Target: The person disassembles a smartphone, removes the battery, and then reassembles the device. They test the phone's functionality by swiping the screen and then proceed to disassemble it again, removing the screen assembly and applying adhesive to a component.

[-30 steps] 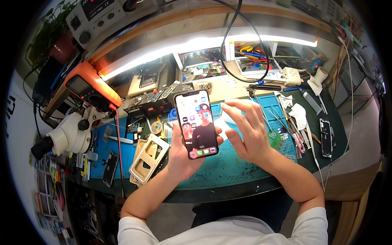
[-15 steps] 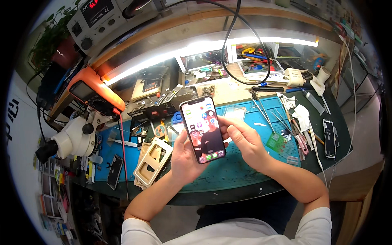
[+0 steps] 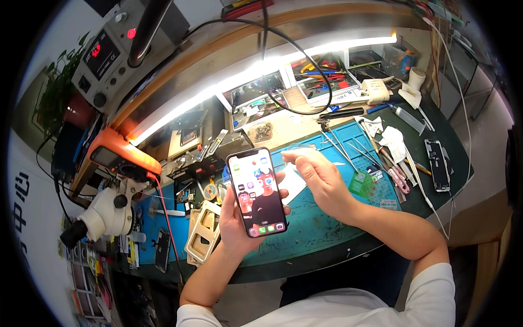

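My left hand (image 3: pixel 238 231) grips a lit smartphone (image 3: pixel 257 192) in portrait, its thumb on the left edge and fingertips on the right edge. App icons over a picture of people fill its screen. My right hand (image 3: pixel 326 182) hovers beside the phone's right side, apart from it. Its fingers are loosely bent toward the phone, with the thumb partly separate, and nothing shows in them. Below both hands lies a blue work mat (image 3: pixel 305 229). A pale sheet (image 3: pixel 292 186) on it is partly covered by the phone and my right hand.
Left are beige frame trays (image 3: pixel 202 233), a white microscope (image 3: pixel 103 212), an orange multimeter (image 3: pixel 122 155) and a dark phone part (image 3: pixel 162 249). Tweezers (image 3: pixel 339 144), a green card (image 3: pixel 360 184), a syringe (image 3: pixel 408 119) and an opened phone housing (image 3: pixel 437 165) lie right. A black cable (image 3: pixel 327 82) loops above.
My right hand has left the phone's right edge and now hovers clear of it. The left hand still holds the phone, now a little lower and further left. The whole view has shifted.
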Motion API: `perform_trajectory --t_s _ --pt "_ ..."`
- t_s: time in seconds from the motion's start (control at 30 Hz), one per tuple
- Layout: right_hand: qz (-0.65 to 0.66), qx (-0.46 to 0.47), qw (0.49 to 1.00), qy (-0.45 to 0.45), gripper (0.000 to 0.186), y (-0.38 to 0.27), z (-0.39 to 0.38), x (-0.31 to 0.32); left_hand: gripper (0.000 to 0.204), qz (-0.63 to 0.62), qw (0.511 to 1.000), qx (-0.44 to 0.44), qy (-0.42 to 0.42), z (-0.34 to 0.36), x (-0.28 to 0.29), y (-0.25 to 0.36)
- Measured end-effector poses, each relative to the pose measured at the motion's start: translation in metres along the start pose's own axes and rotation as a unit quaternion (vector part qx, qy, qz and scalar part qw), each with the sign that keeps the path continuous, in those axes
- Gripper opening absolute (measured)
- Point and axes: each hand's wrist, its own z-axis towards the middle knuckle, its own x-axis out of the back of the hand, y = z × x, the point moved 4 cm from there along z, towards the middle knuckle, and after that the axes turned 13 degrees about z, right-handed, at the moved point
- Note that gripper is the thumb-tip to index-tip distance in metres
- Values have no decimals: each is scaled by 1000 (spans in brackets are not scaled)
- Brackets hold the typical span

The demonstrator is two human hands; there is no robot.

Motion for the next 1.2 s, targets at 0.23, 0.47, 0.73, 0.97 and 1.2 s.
perform_trajectory --t_s 0.23,0.47,0.73,0.97,1.2 --pt "-11 -13 1000 12 39 2 2 3 80 22 999 12 22 0 6 -1" --pt "-46 18 999 0 39 1 3 3 79 83 995 26 52 1 10 -5" --pt "-157 206 966 7 45 -15 -5 -4 75 81 995 30 42 0 6 -7" --pt "-203 227 952 -34 53 -21 -8 -10 74 94 993 30 62 0 7 -9" --pt "-215 217 952 -39 54 -18 -7 -9 86 128 990 35 39 -2 16 -9"
